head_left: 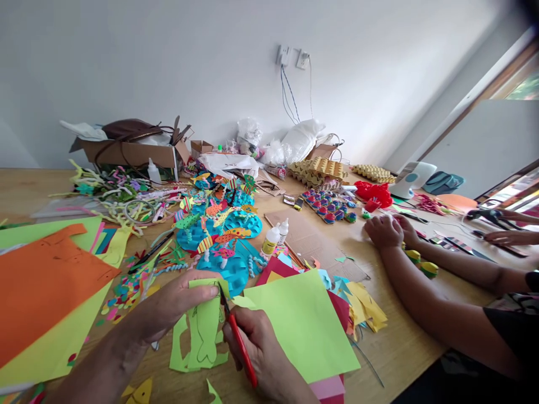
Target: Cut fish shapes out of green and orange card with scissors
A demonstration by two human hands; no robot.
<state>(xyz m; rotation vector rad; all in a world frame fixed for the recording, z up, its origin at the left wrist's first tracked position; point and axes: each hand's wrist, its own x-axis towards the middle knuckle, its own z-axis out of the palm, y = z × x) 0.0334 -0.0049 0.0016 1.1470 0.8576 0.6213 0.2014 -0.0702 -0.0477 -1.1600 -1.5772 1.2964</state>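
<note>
My left hand (174, 303) pinches a piece of lime-green paper (201, 322) near its top, thumb on the front. A drawn outline with a forked, tail-like lower end marks the piece. Red-handled scissors (243, 350) are gripped in my right hand (267, 350); their dark blades reach the paper's upper right edge by my left thumb. Below lie cut green scraps (177, 350). To the right, a large lime-green sheet (301, 328) rests on red and other coloured sheets. A yellow paper fish shape (141, 393) lies at the bottom edge.
Orange sheets (46, 286) lie left. Decorated blue egg-carton pieces (229, 272) with paper fish, glue bottles (270, 240) and cardboard (314, 238) stand ahead. At right, a co-worker's hands (385, 230) are near painted pieces (428, 269); another person's hands (507, 235) show farther right.
</note>
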